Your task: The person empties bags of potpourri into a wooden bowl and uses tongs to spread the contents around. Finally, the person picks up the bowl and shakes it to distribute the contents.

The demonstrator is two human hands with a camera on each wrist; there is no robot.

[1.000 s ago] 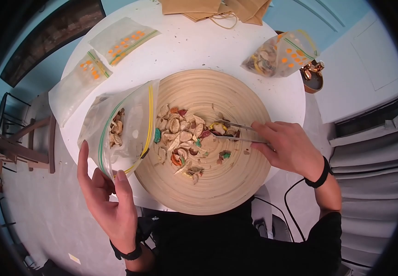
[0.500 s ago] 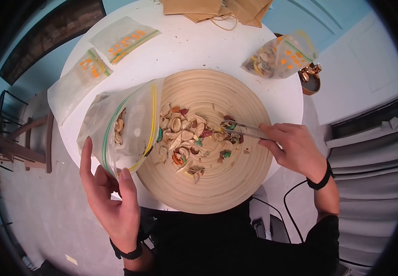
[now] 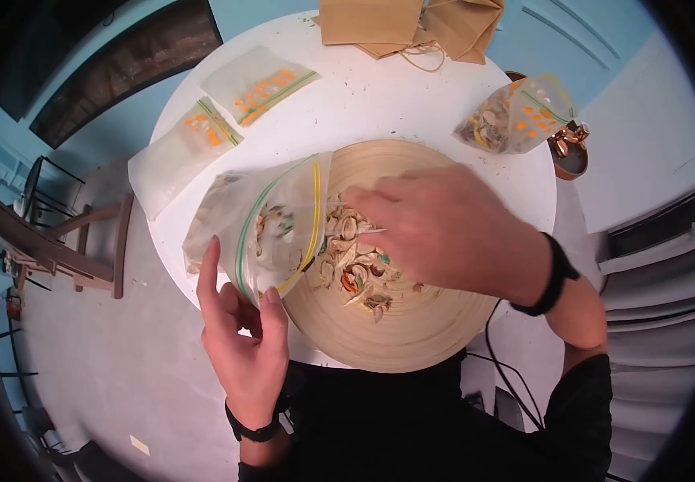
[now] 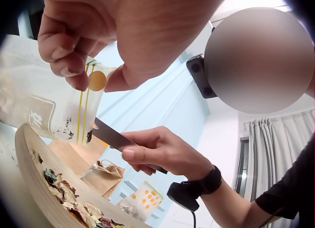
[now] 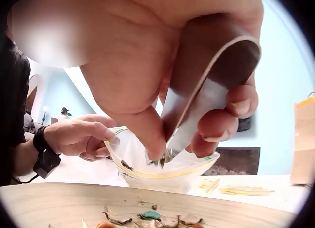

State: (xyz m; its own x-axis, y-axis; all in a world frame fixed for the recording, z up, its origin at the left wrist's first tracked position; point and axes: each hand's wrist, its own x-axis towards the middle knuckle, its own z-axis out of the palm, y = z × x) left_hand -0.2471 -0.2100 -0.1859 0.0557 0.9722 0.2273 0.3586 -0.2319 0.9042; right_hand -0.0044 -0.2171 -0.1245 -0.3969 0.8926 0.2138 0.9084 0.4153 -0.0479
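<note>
My left hand [image 3: 244, 345] pinches the rim of a clear zip bag [image 3: 223, 213] between thumb and fingers, so its mouth stands open toward the plate. Metal tongs [image 4: 118, 139] are gripped in my right hand [image 3: 456, 233], fingers on one arm and thumb on the other. In the right wrist view their tips reach into the bag's mouth. Through the plastic, dried pieces show, a green one among them. Below the hands lies a round wooden plate [image 3: 387, 345] with a heap of potpourri [image 3: 355, 277], tan with some red and green bits, partly covered by my right hand.
Two flat zip bags with orange dots, a far one [image 3: 259, 84] and a nearer one [image 3: 175, 161], lie at the table's left. A filled zip bag [image 3: 508, 120] stands at the right, before a brown pot [image 3: 574, 161]. Brown paper bags [image 3: 371, 22] sit at the back.
My right hand has moved left with the tongs, from the pieces on the plate's right side to the bag's mouth. The left hand keeps its pinch on the bag.
</note>
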